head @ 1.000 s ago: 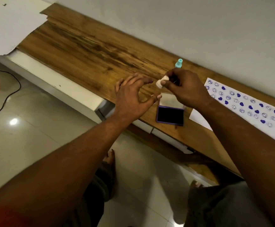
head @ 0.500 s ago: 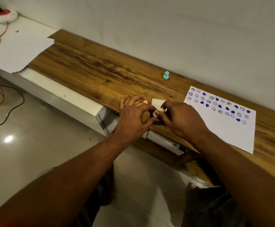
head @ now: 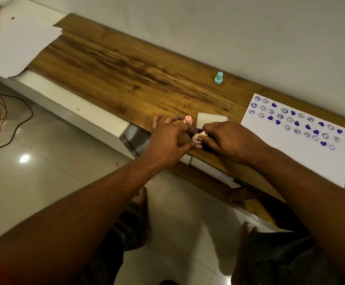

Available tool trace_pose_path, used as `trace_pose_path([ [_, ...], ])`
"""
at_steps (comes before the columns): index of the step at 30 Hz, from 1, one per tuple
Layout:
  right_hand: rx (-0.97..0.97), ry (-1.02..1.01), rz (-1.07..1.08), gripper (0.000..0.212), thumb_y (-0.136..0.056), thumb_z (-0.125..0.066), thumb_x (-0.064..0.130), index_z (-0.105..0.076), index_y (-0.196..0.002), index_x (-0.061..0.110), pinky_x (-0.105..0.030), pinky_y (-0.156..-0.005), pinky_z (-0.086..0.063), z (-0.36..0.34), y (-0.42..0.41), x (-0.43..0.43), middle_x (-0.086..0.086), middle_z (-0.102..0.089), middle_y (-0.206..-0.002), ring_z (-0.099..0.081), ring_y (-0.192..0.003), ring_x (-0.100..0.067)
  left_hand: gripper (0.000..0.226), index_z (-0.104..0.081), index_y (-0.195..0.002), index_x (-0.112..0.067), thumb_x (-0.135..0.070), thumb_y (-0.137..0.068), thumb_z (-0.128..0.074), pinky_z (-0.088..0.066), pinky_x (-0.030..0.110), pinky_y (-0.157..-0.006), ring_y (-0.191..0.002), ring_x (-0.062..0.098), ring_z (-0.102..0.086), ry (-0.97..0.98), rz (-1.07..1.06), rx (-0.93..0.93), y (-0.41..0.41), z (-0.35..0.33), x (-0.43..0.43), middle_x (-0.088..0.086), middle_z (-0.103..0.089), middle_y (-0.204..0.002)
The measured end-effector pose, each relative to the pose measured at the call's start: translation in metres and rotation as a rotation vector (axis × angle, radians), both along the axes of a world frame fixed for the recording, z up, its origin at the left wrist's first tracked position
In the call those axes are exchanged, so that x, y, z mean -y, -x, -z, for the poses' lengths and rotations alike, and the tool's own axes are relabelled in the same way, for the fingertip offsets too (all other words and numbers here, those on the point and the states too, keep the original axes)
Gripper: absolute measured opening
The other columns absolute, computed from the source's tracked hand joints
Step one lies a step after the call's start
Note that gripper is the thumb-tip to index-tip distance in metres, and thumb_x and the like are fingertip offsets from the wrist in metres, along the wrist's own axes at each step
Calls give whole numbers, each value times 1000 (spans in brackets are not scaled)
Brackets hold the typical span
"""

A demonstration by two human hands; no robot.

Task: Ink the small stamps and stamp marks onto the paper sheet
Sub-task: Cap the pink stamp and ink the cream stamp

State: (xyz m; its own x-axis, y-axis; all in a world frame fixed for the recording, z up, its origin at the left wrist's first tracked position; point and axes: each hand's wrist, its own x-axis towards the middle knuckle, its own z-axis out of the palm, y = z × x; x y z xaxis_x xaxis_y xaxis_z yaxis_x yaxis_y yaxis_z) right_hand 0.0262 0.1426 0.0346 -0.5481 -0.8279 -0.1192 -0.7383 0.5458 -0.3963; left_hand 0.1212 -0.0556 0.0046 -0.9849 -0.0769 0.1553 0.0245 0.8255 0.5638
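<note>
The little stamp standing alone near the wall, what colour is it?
Teal plastic stamp: light blue-green, clearest in the head view.

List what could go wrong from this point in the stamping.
1. The ink pad sits at the wooden shelf's front edge; pressing the white stamp, pinched in the right hand, could tip it to the floor.
2. The left hand crowds the pink stamp and may knock it over.
3. The paper sheet already holds dense marks and overhangs the edge; new prints may overlap or the sheet may slide.
</note>
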Motion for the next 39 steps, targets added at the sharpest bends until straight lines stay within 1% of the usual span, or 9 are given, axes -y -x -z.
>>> trace_pose_path([
  [7,-31,17,-47,25,-106,-41,49,-53,-101,28,-31,-68,-42,7,4,10,9,-56,-90,-53,-77,-12,39,-74,-122,-33,-47,-86,-80,-10,53,-122,-143,13,-42,-37,17,18,-1,6,12,-4,-67,-138],
  [10,-81,53,-46,19,-107,-41,48,-46,-97,33,-30,-65,-36,4,5,10,8,-55,-86,-49,-73,-11,38,-75,-119,-37,-50,-85,-80,-12,51,-121,-142,13,-44,-46,-26,3,-1,10,22,-9,-68,-134],
  [15,-181,-48,60,39,-105,-35,57,-57,-109,25,-27,-56,-34,1,20,0,-4,-68,-97,-55,-78,-15,35,-76,-114,-41,-57,-83,-80,-15,47,-118,-142,15,-42,-16,-144,2,-2,23,34,-16,-69,-126],
  [19,-199,-105,86,45,-105,-37,57,-59,-119,21,-31,-61,-43,4,23,-5,-8,-71,-109,-61,-87,-19,39,-75,-118,-44,-60,-82,-78,-17,48,-115,-140,20,-40,42,-208,9,-3,35,35,-11,-65,-126],
  [25,-215,-153,95,48,-104,-35,61,-61,-116,22,-31,-58,-45,6,21,-4,-8,-73,-106,-64,-85,-21,41,-74,-120,-47,-65,-83,-75,-16,51,-116,-142,21,-34,33,-259,34,3,42,31,-12,-60,-125],
  [31,-235,-201,127,51,-104,-33,60,-61,-116,20,-43,-68,-57,0,18,-6,-9,-72,-104,-66,-89,-24,46,-72,-125,-46,-65,-83,-74,-15,50,-115,-143,21,-34,31,-266,45,4,41,31,-11,-61,-128],
  [35,-242,-265,135,51,-106,-32,58,-62,-117,19,-36,-62,-51,-3,17,-5,-7,-69,-98,-61,-82,-21,53,-66,-134,-41,-65,-87,-70,-16,50,-117,-144,21,-36,62,-254,26,1,37,28,-9,-62,-137],
  [37,-268,-301,142,52,-106,-31,58,-62,-119,19,-30,-56,-39,-4,17,-4,-4,-65,-92,-56,-76,-18,57,-68,-133,-36,-71,-88,-64,-20,48,-114,-138,21,-43,107,-228,-33,-1,34,25,-8,-64,-130],
  [39,-310,-344,135,52,-106,-32,58,-62,-121,18,-29,-55,-40,-4,12,-1,-6,-68,-95,-58,-76,-20,61,-70,-130,-34,-76,-88,-58,-25,46,-108,-127,21,-50,190,-166,-98,-3,31,19,-7,-67,-121],
])
